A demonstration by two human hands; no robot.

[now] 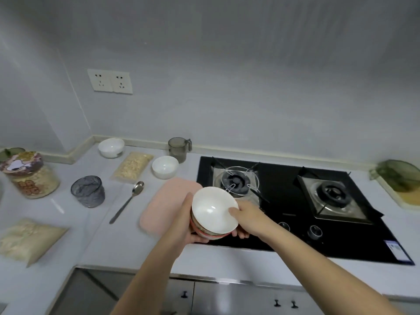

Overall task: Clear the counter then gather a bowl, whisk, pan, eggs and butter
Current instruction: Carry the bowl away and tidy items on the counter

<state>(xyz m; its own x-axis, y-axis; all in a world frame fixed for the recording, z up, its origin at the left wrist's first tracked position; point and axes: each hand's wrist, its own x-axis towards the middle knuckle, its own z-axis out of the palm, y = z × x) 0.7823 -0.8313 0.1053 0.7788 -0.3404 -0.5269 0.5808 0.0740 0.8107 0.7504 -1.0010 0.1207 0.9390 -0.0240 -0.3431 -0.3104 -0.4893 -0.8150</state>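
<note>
Counter as I see it through the head camera, left to right:

1. Sealed bag of pale grain (29,241), lying flat at the near left edge.
2. Jar with a cartoon-print lid (29,175), upright, behind that bag.
3. Dark patterned glass tumbler (88,190), upright, right of the jar.
4. White bowl (111,147) at the back corner.
5. Clear packet of flakes (134,166), flat.
6. Metal spoon (127,202), bowl end toward the wall.
7. Second white bowl (165,167); grey lidded cup (178,149) just behind it.
8. Pink cloth (163,201), beside the hob.
9. Stack of bowls (213,213), white inside, red-patterned outside, tilted, lifted over the front edge of the black gas hob (295,210). My left hand (186,220) cups its side and base; my right hand (246,220) grips the rim, thumb inside.
10. Green container on a cutting board (402,180), far right.
</note>
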